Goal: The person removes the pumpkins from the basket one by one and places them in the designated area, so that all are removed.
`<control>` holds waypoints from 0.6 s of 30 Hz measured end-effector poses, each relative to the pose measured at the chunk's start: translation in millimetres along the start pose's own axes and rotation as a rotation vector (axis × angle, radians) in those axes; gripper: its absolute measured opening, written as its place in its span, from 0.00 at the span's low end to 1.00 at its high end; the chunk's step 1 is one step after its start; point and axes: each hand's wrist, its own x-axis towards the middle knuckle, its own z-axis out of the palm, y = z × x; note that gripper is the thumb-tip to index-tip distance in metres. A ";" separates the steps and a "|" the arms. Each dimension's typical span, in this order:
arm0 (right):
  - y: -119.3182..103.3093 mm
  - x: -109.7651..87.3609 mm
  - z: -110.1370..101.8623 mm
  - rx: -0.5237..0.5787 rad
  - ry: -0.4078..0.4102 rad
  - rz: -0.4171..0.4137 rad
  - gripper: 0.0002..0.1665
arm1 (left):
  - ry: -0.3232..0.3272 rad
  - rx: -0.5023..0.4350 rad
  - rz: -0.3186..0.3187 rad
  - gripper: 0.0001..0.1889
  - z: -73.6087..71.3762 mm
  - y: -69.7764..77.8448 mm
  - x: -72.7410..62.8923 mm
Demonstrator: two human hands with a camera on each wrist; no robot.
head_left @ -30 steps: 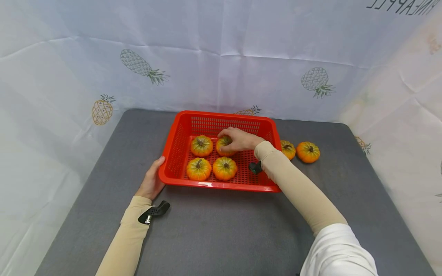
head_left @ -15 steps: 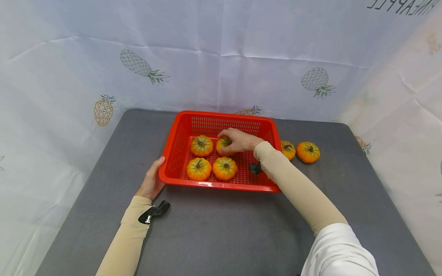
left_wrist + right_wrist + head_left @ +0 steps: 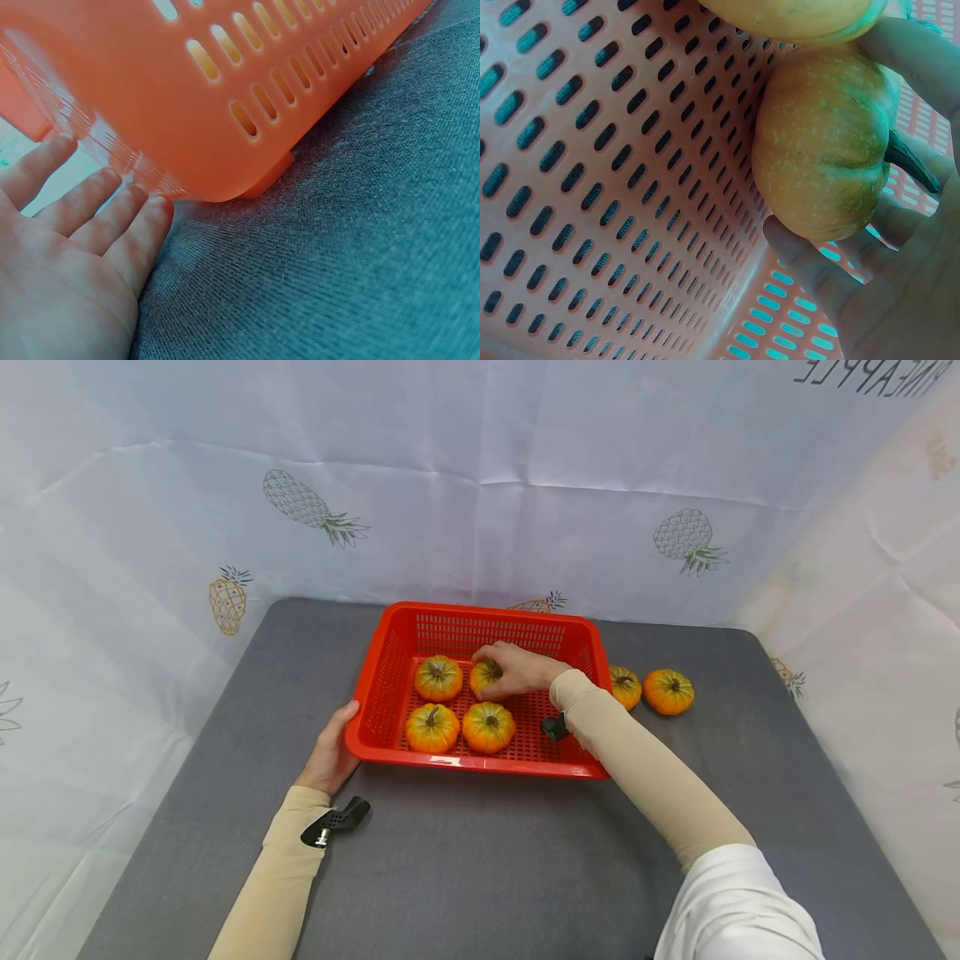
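Observation:
Inside the red plastic basket [image 3: 480, 763], my right hand [image 3: 517, 668] grips a small orange pumpkin [image 3: 485, 674] at the back, its thumb and fingers spread around the sides. The right wrist view shows this pumpkin [image 3: 821, 146] with its dark stem toward the palm, still down by the holed basket floor [image 3: 592, 172]. Three other pumpkins sit in the basket: one behind left [image 3: 438, 678], one front left [image 3: 432, 728], one front right [image 3: 489, 727]. At the basket's left front corner, my left hand [image 3: 330, 752] rests with fairly straight fingers [image 3: 146, 229] touching the outer wall.
Two more pumpkins lie on the grey table [image 3: 480, 868] right of the basket: one [image 3: 626, 687] partly hidden by the rim and arm, the other [image 3: 669, 692] beside it. A white curtain [image 3: 450, 527] with pineapple prints hangs behind the table and at both sides.
Almost nothing differs. My right hand stays around the same pumpkin with a very slight shift, and the left hand keeps its place at the basket corner.

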 end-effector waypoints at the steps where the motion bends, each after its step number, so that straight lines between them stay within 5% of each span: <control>1: -0.1 0.2 0.8 -0.006 0.002 -0.001 0.39 | -0.001 0.000 0.000 0.21 -0.1 -0.2 -0.2; 18: -3.3 2.2 5.5 -0.035 -0.005 0.008 0.39 | 0.007 0.003 -0.008 0.22 -0.2 -0.1 -1.8</control>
